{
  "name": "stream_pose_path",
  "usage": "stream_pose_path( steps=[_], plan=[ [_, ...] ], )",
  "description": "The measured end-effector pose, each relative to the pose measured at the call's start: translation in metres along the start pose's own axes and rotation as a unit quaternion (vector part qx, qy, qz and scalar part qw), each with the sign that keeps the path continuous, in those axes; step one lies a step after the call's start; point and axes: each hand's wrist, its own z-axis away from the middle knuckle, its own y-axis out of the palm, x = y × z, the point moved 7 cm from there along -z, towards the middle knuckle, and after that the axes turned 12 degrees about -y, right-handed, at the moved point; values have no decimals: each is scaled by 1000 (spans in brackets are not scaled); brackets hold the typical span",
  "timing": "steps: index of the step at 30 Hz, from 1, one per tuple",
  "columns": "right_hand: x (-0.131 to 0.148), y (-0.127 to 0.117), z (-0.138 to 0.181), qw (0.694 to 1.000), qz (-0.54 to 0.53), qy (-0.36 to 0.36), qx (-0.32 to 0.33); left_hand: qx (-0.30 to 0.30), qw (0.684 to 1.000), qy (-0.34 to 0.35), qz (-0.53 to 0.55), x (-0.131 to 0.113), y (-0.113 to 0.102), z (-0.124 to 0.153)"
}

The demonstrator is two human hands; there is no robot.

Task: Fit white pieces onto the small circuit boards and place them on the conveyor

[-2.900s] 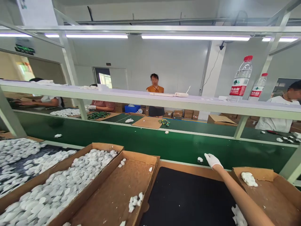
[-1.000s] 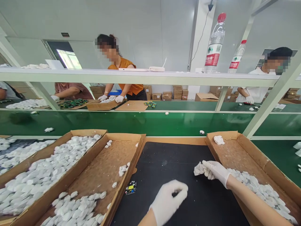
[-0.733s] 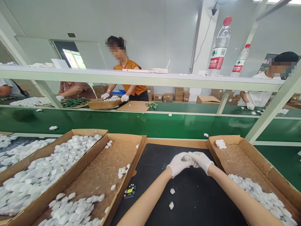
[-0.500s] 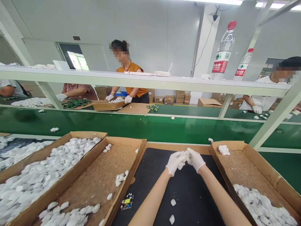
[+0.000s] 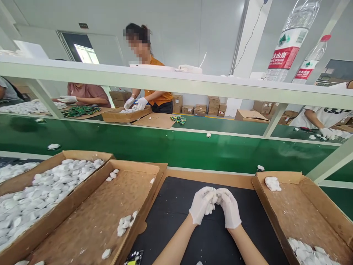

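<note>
Over the black mat [image 5: 168, 221], my left hand [image 5: 200, 206] and my right hand [image 5: 229, 209], both in white gloves, meet with fingers closed. Several small white lumps [image 5: 210, 209] show between and below the fingers, mostly under the left hand. Where the fingertips meet, white on white hides what each one pinches. A small circuit board [image 5: 134, 258] with a yellow part lies at the mat's lower left, cut off by the frame. Part of another white lump [image 5: 199, 263] shows at the bottom edge.
On my left, a cardboard tray [image 5: 91, 206] holds a few white lumps, beside a fuller tray [image 5: 59, 184]. Another tray [image 5: 306, 206] stands to my right. Beyond runs a green conveyor [image 5: 154, 147] under a shelf [image 5: 116, 79] with water bottles [image 5: 289, 48]. Gloved co-workers work opposite.
The view has shifted downward and in closer, so the trays and mat sit differently in frame. My hands stay together, now nearer to me and seen with wrists more upright.
</note>
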Motion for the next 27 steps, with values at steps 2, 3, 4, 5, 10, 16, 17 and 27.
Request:
stream_pose_path(
  steps=[2, 3, 4, 5, 10, 16, 17, 27],
  plan=[
    [-1, 1, 1, 1000, -4, 4, 4, -10, 1000, -6, -2, 2, 1, 1],
    [-1, 1, 1, 1000, -5, 7, 4, -14, 1000, -9, -5, 2, 2, 2],
    [0, 1, 1, 1000, -4, 10, 3, -17, 1000, -13, -8, 3, 3, 3],
    [0, 1, 1, 1000, -4, 13, 1, -19, 1000, -16, -10, 4, 4, 3],
    [4, 13, 3, 997, -43, 50, 39, -12, 1000, -25, -12, 4, 5, 6],
    [8, 22, 2, 991, -90, 78, 55, -16, 1000, -11, 7, 2, -1, 7],
    [8, 21, 1, 991, -93, 78, 51, -20, 1000, -10, 10, 3, -2, 6],
    [9, 7, -3, 999, -7, 44, -6, -42, 999, -10, 24, 4, -5, 4]
  ],
)
